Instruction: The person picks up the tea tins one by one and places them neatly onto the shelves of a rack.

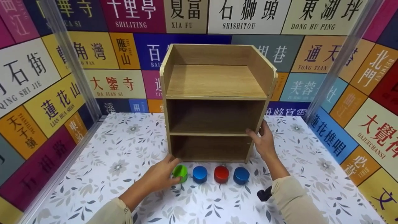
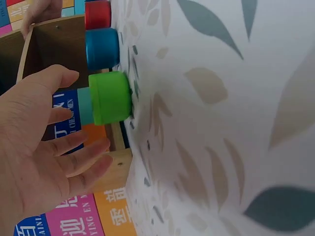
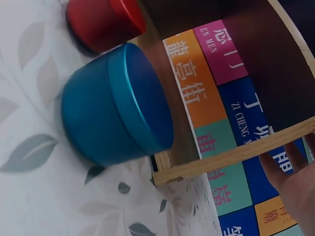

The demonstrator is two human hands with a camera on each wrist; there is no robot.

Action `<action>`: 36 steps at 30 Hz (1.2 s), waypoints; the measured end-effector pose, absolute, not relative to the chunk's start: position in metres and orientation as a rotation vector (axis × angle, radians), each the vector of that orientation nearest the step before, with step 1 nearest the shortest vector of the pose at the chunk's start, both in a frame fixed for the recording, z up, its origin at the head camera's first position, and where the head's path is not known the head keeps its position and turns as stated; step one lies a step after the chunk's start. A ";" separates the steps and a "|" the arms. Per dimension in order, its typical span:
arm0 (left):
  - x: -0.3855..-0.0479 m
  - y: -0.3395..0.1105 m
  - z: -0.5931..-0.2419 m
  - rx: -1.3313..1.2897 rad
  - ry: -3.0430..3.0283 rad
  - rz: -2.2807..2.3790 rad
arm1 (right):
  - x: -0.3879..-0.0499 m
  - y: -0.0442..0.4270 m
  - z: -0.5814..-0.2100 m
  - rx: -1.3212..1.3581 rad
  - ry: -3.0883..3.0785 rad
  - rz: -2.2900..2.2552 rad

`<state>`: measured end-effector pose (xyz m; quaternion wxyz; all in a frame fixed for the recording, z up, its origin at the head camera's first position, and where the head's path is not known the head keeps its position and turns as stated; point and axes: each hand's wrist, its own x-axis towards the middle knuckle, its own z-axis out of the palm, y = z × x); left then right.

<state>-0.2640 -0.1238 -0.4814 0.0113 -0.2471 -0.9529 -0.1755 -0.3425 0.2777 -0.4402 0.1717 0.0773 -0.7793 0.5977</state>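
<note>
A wooden shelf unit (image 1: 214, 116) with a top tray and two compartments stands on the table. Along its front sits a row of round canisters: a green canister (image 1: 180, 173), a blue canister (image 1: 200, 174), a red canister (image 1: 221, 174) and a second blue canister (image 1: 241, 175). My left hand (image 1: 158, 174) is at the green canister, thumb and fingers apart on either side of it; the left wrist view shows the fingers spread. With my right hand (image 1: 263, 141) I grip the shelf unit's right side panel, thumb at the middle board. The side panel partly hides my right fingers.
A white leaf-patterned cloth (image 1: 118, 186) covers the table. Printed panels (image 1: 112, 87) with place names wall in the back and both sides. Near my right sleeve is a small black object (image 1: 264, 194).
</note>
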 end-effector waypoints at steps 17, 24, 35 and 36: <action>-0.266 -0.114 -0.495 -0.754 -3.083 -0.537 | -0.358 0.281 -0.461 0.251 -2.162 1.611; -0.265 -0.109 -0.493 -0.739 -3.092 -0.553 | -0.354 0.283 -0.463 0.250 -2.182 1.599; -0.257 -0.109 -0.472 -0.775 -3.010 -0.561 | -0.358 0.286 -0.466 0.254 -2.197 1.579; -0.256 -0.110 -0.469 -0.780 -2.996 -0.569 | -0.358 0.285 -0.466 0.256 -2.194 1.581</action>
